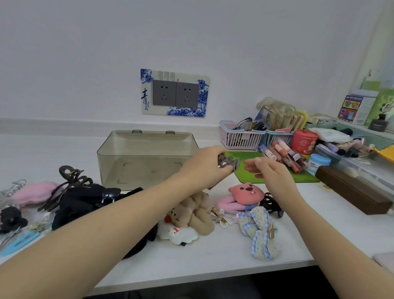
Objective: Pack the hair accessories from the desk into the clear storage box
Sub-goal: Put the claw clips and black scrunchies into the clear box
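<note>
The clear storage box [142, 159] stands open on the white desk, nothing visible inside. My left hand [207, 165] grips a grey claw clip [229, 162] just right of the box's right wall. My right hand [269, 171] hovers beside the clip with loosely bent fingers, holding nothing. Hair accessories lie on the desk in front: a brown claw clip [71, 181], a pink fluffy piece [36, 191], a black scrunchie [84, 201], a beige plush scrunchie [197, 212], a pink plush character band [242, 196], a small black claw clip [272, 203] and a blue lace bow [259, 231].
More clips and flat hairpins [14, 238] crowd the desk's left end. A green mat [248, 175], pink basket [240, 136], cosmetics [283, 154] and a dark brown case [354, 194] fill the right rear. Wall sockets [174, 93] sit behind the box.
</note>
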